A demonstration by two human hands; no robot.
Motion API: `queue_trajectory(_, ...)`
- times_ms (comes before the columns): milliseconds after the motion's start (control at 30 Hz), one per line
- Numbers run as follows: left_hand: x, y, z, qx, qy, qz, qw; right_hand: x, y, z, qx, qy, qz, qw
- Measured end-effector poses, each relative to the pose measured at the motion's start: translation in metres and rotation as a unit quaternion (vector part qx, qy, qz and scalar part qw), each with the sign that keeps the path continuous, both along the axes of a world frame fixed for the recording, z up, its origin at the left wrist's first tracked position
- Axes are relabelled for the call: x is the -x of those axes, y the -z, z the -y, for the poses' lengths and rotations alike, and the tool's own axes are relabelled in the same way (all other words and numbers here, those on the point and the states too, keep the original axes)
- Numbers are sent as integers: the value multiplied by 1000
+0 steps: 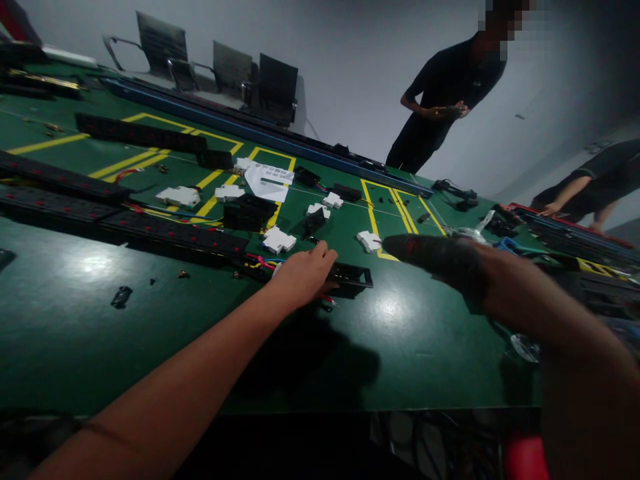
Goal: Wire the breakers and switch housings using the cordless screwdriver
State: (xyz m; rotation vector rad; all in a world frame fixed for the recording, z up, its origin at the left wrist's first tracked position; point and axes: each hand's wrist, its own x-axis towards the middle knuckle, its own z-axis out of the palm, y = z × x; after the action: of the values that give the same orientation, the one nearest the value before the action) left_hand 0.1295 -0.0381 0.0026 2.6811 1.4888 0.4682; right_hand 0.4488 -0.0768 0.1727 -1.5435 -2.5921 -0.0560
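My left hand is closed around a black rectangular plastic housing, whose open end shows to the right of my fingers. Red, yellow and blue wires run into it from a long black socket strip on the left. In my right hand is a dark electric screwdriver, blurred, pointing left above the table. Its tip lies close to a white circuit breaker in the view. Another white breaker rests just behind my left hand.
Several more white breakers and black sockets lie across the green table. A paper label sheet lies among them. Long blue-black rails line the far edge. One person stands behind the table; another person's arm reaches in at right.
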Motion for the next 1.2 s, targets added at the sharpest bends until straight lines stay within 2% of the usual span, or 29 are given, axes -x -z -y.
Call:
queue_trajectory(100, 15, -7, 7, 3, 94, -22, 995, -25, 78, 26, -76, 88, 49, 992)
queue_trajectory(167, 20, -8, 9, 0, 151, -53, 987, -38, 122, 35, -93, 118, 115, 982)
queue_trajectory(233, 21, -7, 11, -12, 160, -80, 984, -48, 152, 38, -88, 124, 164, 975)
queue_trajectory(300, 18, -5, 12, -21, 143, -94, 985, -55, 165, 37, -72, 124, 183, 973)
queue_trajectory(400, 13, -3, 14, -24, 131, -97, 986, -63, 162, 33, -25, 127, 176, 976)
queue_trajectory(500, 10, -4, 16, -25, 133, -106, 985, -54, 141, 27, 20, 91, 131, 987)
queue_trajectory(567, 7, -5, 16, -20, 127, -119, 984, -29, 128, 20, 5, 51, 78, 996)
queue_trajectory(633, 3, -5, 16, -15, 119, -130, 984, 10, 125, 7, -30, 18, 27, 999)
queue_trajectory(733, -1, -4, 16, -10, 108, -135, 985, 68, 140, -21, 4, -61, 5, 998)
queue_trajectory(833, 0, -3, 16, -2, 90, -139, 986, 97, 161, -44, 45, -72, 4, 996)
queue_trajectory(933, 5, -7, 16, 15, 70, -146, 987, 98, 171, -50, 64, -92, -18, 993)
queue_trajectory(1067, 6, -13, 17, 43, 43, -147, 987, 93, 173, -45, 45, -114, -34, 992)
queue_trajectory(1200, 7, -11, 18, 55, 21, -152, 987, 93, 175, -44, 39, -123, -35, 991)
